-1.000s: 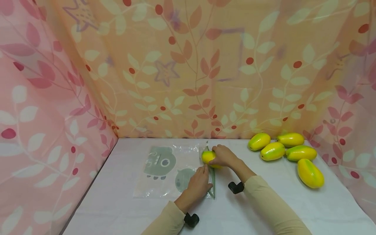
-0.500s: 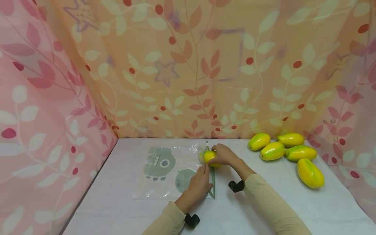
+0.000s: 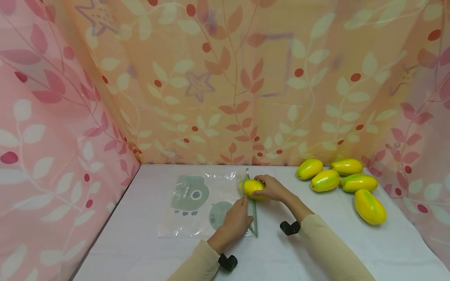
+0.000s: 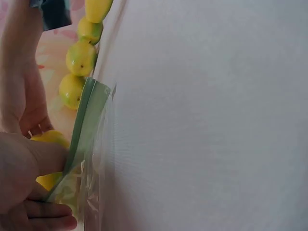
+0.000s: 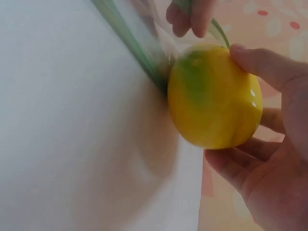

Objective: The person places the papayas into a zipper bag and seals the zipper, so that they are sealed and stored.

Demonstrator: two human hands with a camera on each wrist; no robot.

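A clear zip bag [image 3: 168,226] printed with grey-green cartoon figures lies flat on the table, its green-edged mouth facing right. My left hand [image 3: 236,219] pinches the near part of that mouth; in the left wrist view, the thumb and fingers sit on either side of the green strip [image 4: 83,122]. A yellow-green mango [image 3: 254,188] lies at the opening, its left end inside the bag. My right hand [image 3: 274,188] holds the mango's right end, with the thumb and fingers spread around it in the right wrist view.
Several more mangoes [image 3: 325,180] lie in a group at the table's back right. A patterned cloth [image 3: 225,97] rises behind the white table [image 3: 119,249] and along both sides. Each wrist carries a small black camera [image 3: 290,228].
My right hand has shifted a little to the right along the mango, so more of the fruit shows. My left hand and the bag have stayed nearly still.
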